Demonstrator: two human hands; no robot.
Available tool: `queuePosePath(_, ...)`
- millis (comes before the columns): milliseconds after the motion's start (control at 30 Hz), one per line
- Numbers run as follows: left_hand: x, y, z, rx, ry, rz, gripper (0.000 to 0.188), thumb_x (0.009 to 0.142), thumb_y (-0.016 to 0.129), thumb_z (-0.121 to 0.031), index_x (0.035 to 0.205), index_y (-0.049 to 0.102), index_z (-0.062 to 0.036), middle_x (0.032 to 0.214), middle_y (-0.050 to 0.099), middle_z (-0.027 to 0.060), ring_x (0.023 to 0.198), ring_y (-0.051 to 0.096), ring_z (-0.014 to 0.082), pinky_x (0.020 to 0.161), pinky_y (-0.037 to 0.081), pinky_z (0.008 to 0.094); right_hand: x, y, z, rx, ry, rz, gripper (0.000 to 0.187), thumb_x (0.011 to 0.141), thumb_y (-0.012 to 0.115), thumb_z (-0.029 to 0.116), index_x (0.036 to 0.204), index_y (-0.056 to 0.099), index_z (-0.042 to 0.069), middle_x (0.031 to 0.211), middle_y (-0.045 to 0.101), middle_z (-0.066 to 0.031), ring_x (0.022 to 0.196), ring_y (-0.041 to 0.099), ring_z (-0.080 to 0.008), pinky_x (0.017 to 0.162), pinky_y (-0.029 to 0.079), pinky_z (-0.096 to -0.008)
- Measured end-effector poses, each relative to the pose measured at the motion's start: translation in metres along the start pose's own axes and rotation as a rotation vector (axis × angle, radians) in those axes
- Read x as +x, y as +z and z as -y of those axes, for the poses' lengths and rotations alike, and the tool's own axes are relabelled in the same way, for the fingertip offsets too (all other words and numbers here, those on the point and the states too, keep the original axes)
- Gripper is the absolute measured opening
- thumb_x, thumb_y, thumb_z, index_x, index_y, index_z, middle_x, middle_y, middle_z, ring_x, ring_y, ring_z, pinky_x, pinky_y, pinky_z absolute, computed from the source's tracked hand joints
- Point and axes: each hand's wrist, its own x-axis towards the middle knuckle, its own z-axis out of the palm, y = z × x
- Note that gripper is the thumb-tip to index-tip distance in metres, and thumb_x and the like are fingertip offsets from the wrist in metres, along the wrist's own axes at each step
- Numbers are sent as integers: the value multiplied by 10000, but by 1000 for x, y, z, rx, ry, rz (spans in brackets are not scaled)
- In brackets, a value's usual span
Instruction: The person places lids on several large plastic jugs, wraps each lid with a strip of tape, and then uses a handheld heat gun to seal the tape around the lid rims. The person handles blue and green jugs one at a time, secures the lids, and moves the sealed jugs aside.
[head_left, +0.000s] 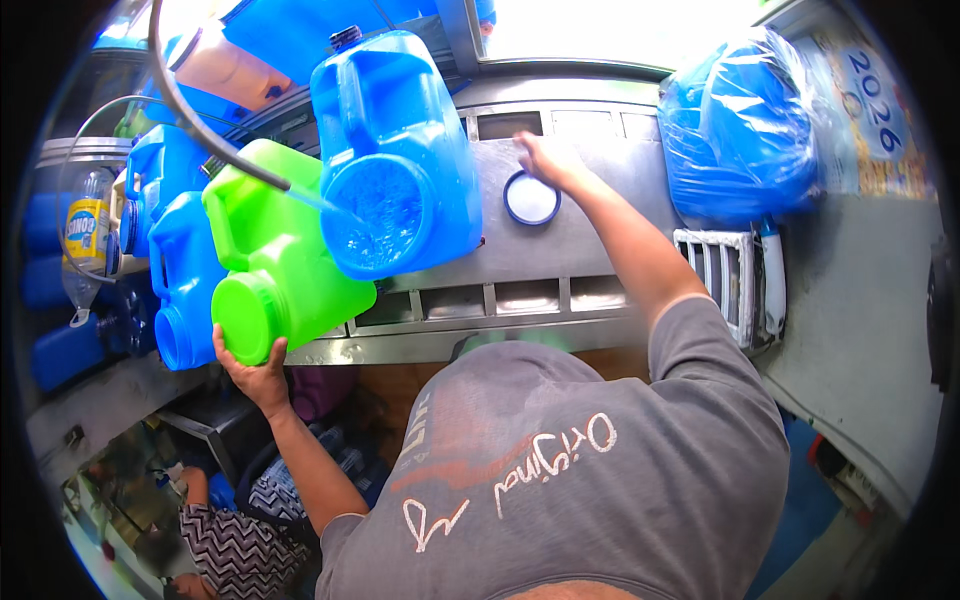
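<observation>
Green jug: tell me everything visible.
The green jug looks like smooth, bright plastic, with a moulded handle and a wide, round green cap, in place and facing the camera. A smaller blue jug stands to its left; the large blue jug overlaps its right side in view. The person's left grip holds the cap's near rim. Its base is hidden.

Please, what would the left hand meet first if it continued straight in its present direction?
The left hand would first meet the green lid, which it seems to touch, though depth is unclear.
</observation>
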Motion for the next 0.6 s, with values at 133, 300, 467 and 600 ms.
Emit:
queuePosePath(133,-2,0,-1,36,-46,-23,1100,641,970,-364,1500,365,-36,1432,478,120,1318,477,248,1130,376,384,123,30,-3,42,135,72,468,1031,434,412,1403,546,151,1129,710,-194,1088,662,-387,926,513,-500)
queuePosePath(300,-4,0,1,202,-86,-51,1163,623,947,-493,1508,351,-31,1453,461,142,1334,464,276,1134,365,403,186,63,-5,-8,121,87,551,1082,219,455,1327,622,170,1085,726,-176,1019,690,-372,896,521,-495)
queuePosePath(467,-2,-1,-7,209,-128,-46,1256,567,914,-622,1511,338,-27,1490,430,169,1377,428,311,1159,344,449,196,90,-12,-155,-43,-117,753,822,667,179,1523,398,117,810,694,-203,744,685,-381,695,537,-510)
queuePosePath(600,9,-13,-38,505,4,47,1313,499,921,-620,1537,320,-87,1581,318,202,1439,359,386,1166,345,496,188,90,-10,-214,36,-19,582,907,517,143,1486,465,170,792,721,-183,720,724,-362,624,575,-500)
